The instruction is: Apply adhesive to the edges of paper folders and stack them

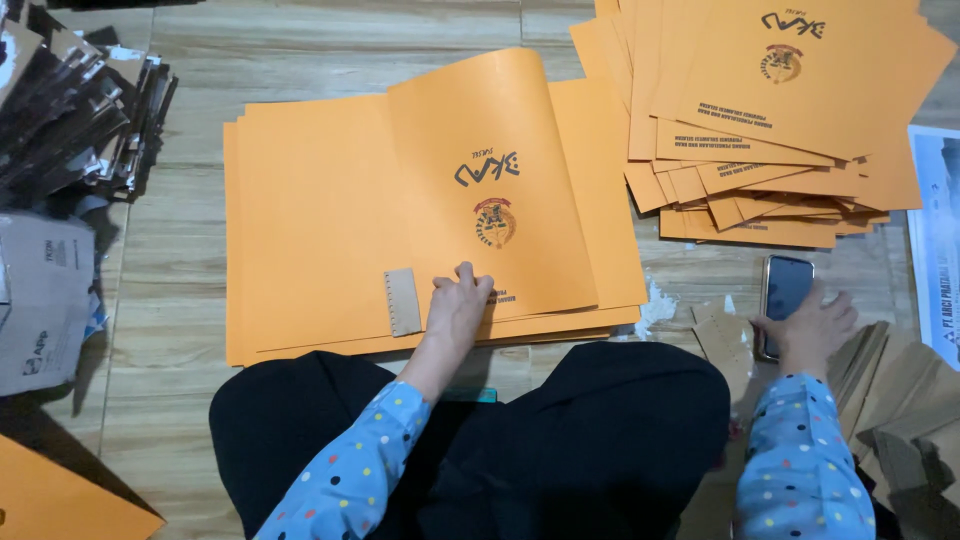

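On the wood-patterned floor (330, 40), right in front of the person's dark-clothed lap (470, 440), lies a wide stack of opened orange folders (310, 220), spread flat with its near edge almost at the knees. The top folder's printed flap (500, 190) curves up and over from the fold, its dark logo and round emblem facing the camera upside down. Toward the far right corner of the view a second heap of orange folders (790, 90) is fanned out loosely, well apart from the hands and overlapping in many layers. At the far left edge sits a pile of dark glossy sheets (70, 110), with a grey cardboard box (40, 300) just nearer. Brown paper pieces (900, 390) are heaped at the near right, beside the right arm.

The left hand (458, 305), in a blue dotted sleeve, presses down on the near edge of the printed flap, fingers held together and curled onto the paper, flat on it, not pinching. Just beside it, to its left, a small tan strip (403, 301) with a row of holes lies on the open folder, close to the hand but not touching it.

The right hand (815, 325) rests on the lower part of a dark phone (786, 290) lying on the floor near the fanned heap, fingers spread over it; whether they grip it I cannot tell.
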